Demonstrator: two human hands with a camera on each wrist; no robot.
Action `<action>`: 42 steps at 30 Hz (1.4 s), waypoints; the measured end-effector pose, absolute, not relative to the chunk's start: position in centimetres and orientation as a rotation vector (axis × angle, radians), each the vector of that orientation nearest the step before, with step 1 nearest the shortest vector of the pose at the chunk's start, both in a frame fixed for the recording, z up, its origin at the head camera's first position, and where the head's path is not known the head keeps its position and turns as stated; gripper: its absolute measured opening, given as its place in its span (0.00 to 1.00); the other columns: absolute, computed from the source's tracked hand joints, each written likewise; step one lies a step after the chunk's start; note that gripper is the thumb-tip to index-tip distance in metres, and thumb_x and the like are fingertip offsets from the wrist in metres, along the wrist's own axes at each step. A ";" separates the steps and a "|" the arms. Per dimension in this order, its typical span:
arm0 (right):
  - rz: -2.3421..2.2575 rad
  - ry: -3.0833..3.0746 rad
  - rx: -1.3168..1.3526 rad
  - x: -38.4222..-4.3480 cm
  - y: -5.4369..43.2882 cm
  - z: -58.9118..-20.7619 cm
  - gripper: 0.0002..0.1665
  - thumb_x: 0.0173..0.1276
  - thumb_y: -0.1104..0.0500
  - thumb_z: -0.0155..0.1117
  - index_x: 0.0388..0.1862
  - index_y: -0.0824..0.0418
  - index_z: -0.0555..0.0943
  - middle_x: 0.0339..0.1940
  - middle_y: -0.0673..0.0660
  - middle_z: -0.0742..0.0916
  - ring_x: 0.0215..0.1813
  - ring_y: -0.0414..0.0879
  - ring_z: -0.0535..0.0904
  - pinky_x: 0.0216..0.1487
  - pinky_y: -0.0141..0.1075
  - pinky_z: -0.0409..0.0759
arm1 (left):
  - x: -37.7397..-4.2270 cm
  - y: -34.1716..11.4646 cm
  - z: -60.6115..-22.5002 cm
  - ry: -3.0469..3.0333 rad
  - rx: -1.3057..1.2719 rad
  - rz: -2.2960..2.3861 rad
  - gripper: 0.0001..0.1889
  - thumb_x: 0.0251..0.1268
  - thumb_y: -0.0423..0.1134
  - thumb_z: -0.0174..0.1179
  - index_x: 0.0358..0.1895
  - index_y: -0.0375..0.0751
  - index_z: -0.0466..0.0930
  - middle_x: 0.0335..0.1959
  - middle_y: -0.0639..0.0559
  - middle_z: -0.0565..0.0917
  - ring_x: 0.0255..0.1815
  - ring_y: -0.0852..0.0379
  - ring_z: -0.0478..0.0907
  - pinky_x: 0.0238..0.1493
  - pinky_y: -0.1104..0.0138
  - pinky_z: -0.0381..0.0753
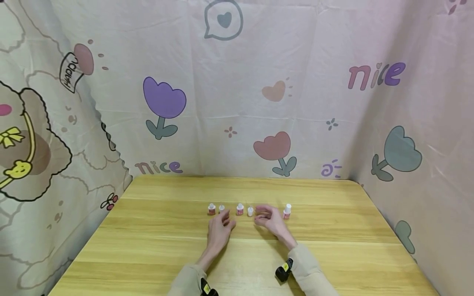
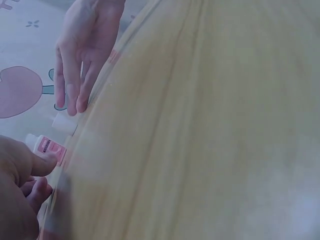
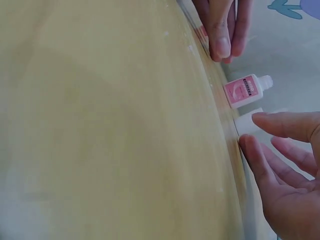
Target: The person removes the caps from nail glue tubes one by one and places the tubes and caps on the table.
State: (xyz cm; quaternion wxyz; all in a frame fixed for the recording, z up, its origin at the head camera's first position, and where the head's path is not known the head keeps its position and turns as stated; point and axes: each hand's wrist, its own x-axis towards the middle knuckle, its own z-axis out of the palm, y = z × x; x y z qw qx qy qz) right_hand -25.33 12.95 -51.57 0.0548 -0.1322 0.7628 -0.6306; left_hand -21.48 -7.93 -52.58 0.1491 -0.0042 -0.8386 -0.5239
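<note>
Small white bottles with pink labels stand in a row across the table: an uncapped one (image 1: 212,209) at left, an uncapped one (image 1: 240,210) in the middle, and a capped one (image 1: 287,211) at right. A white cap (image 1: 221,208) stands beside the left bottle. My left hand (image 1: 219,232) is right in front of it, fingers loosely bent and partly covering it. Another white cap (image 1: 250,211) stands right of the middle bottle. My right hand (image 1: 272,222) is just right of that cap, thumb and fingers spread apart, between it and the capped bottle.
The wooden table (image 1: 166,230) ends at a patterned cloth backdrop (image 1: 229,90), which also hangs at both sides. A black wrist camera (image 1: 284,270) is strapped on the right sleeve (image 1: 309,267), another (image 1: 208,289) on the left.
</note>
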 end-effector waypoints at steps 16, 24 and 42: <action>-1.823 2.172 -0.662 -23.3 16.6 -50.8 0.35 0.66 0.68 0.67 0.67 0.81 0.65 0.64 0.82 0.75 0.61 0.73 0.78 0.55 0.29 0.83 | -19.9 -7.8 -51.9 -2.419 -0.144 -1.551 0.24 0.58 0.29 0.69 0.57 0.23 0.78 0.53 0.27 0.84 0.52 0.36 0.86 0.54 0.57 0.85; -1.781 2.283 -0.685 -22.6 20.1 -50.3 0.32 0.67 0.67 0.67 0.64 0.82 0.69 0.58 0.82 0.79 0.55 0.60 0.85 0.53 0.27 0.83 | -19.6 -6.4 -51.6 -2.347 -0.277 -1.633 0.21 0.61 0.31 0.68 0.56 0.23 0.79 0.53 0.26 0.84 0.52 0.34 0.85 0.53 0.59 0.86; -1.871 2.252 -0.615 -22.8 26.9 -50.9 0.31 0.69 0.68 0.64 0.63 0.87 0.66 0.50 0.73 0.87 0.44 0.43 0.89 0.46 0.37 0.88 | -20.1 -2.6 -52.0 -2.325 -0.432 -1.750 0.20 0.66 0.33 0.65 0.57 0.24 0.78 0.54 0.28 0.84 0.53 0.36 0.85 0.56 0.59 0.85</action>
